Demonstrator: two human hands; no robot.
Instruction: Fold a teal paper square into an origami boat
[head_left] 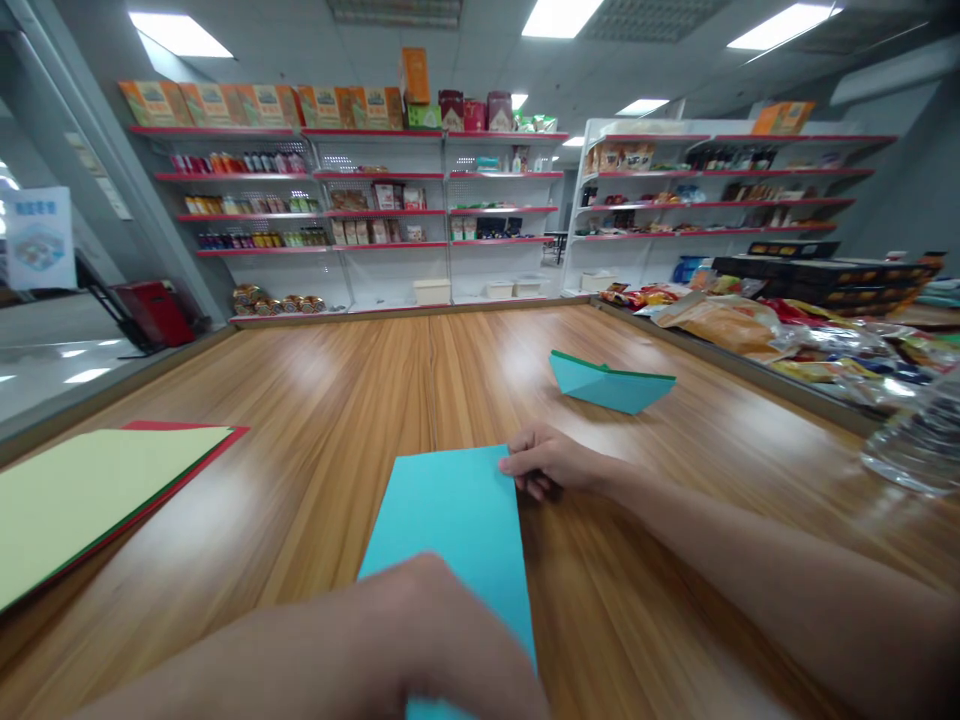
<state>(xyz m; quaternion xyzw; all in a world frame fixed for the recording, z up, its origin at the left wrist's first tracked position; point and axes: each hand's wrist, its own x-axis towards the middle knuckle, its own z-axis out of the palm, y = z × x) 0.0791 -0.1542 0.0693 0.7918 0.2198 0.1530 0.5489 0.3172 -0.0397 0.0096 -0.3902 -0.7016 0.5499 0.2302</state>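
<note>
A sheet of light blue paper (450,500) lies lengthwise in front of me on the wooden table. At its far right corner, my right hand (546,460) pinches the paper between thumb and curled fingers. Across the near part of the sheet reaches my left hand (450,640), blurred and cut off by the bottom edge, with its fingers out of sight. Beyond my right hand rests a folded blue paper boat (611,385) with a green upper edge.
A stack of coloured paper (112,480), pale yellow on top with green and red beneath, lies at the left. Snack packets (750,325) fill the area past the table's right edge. A clear plastic container (919,440) stands far right. Stocked shelves (375,175) line the back.
</note>
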